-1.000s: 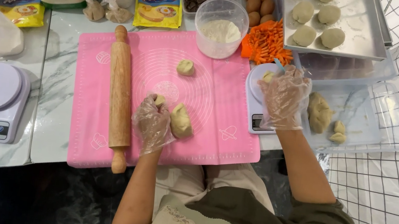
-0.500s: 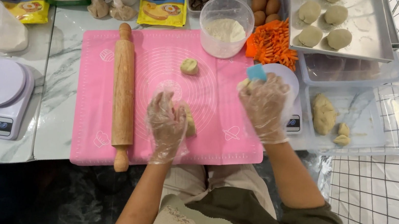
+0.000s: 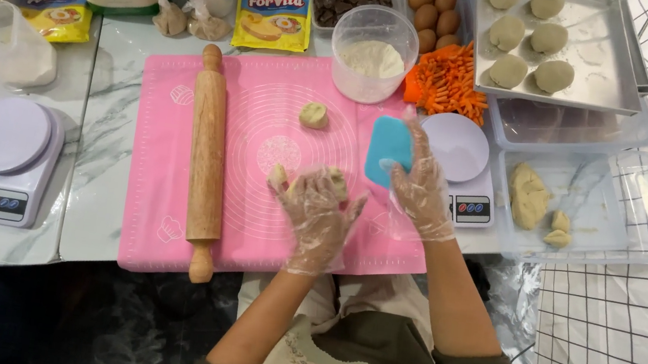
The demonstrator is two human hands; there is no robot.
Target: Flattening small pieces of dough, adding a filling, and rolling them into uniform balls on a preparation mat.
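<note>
Just below the middle of the frame, the left hand [image 3: 318, 215], in a thin clear glove, lies cupped over a lump of dough [image 3: 334, 182] on the pink mat [image 3: 265, 124], fingers curled around it so that only pale edges show on either side. The right hand [image 3: 421, 193], also gloved, grips a blue scraper [image 3: 389, 150] just to the right of that dough, blade upright and close to the left fingers. The main risk here looks to be the scraper edge catching the loose glove or the fingertips beneath it, since the two hands sit so near each other and the plastic wrinkles outward. Soft dough may also stick to the glove or smear on the mat if pressed hard. A second small piece of dough [image 3: 314, 115] sits higher on the mat, apart from both hands. The rolling pin [image 3: 207, 160] lies lengthwise at the left of the mat, its lower handle past the near table edge, so a nudge from the left forearm could send it rolling off. Right of the scraper, a small white scale [image 3: 460, 162] stands close to the right wrist and could be bumped, and the tub of flour [image 3: 372, 55] at upper centre could tip if knocked.
</note>
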